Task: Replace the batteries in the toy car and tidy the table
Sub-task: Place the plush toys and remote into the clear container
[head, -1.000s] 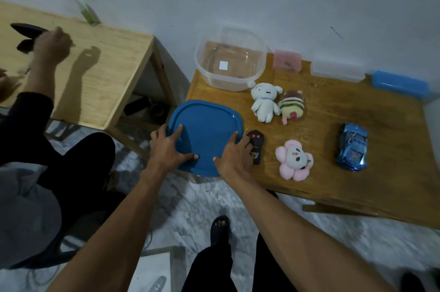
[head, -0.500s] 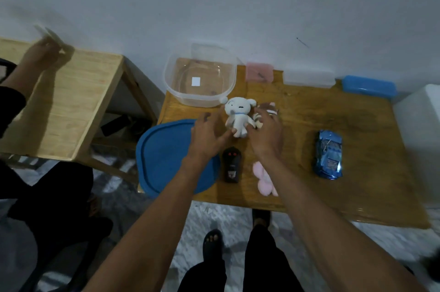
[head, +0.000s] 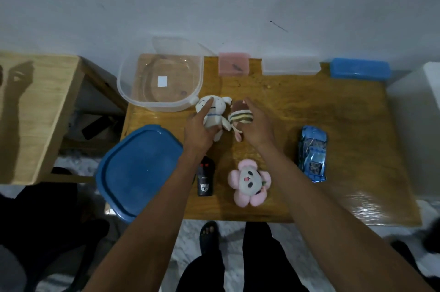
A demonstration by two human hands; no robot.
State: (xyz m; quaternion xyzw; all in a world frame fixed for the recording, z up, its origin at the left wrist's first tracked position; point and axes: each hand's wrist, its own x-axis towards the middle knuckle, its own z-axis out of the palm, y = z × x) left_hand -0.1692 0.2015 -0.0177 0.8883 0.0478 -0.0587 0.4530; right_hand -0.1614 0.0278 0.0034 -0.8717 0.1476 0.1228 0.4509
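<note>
- Wood, orange-brown and glossy, forms the table (head: 333,105); its far edge meets a pale wall (head: 214,1), and a marbled floor (head: 190,239) shows below its near edge.
- A second, lighter wooden table (head: 35,105) stands to the left, apart from the first.
- Plush toys, three: a white plush dog (head: 214,115) and a striped plush (head: 240,116) side by side at the middle, and a pink flower plush (head: 248,182) nearer, lying face up.
- Toy car (head: 313,153), one: blue and shiny, on the right part of the table, well apart from both hands, lengthwise from near to far.
- Remote control (head: 206,179), one: black, between the blue lid (head: 140,170) and the pink flower plush, partly crossed by the left forearm.
- Blue lid: flat at the near left corner, overhanging the table edge.
- Clear tub (head: 162,79), far left: open, showing only a small white label on its base.
- Small boxes along the wall, three: a pink box (head: 233,64), a clear box (head: 291,66) and a blue box (head: 359,71); the contents cannot be told.
- Left hand (head: 198,132): holds the white plush dog, with the forefinger laid straight over its head.
- Right hand (head: 258,125): curled round the striped plush from the right side.
</note>
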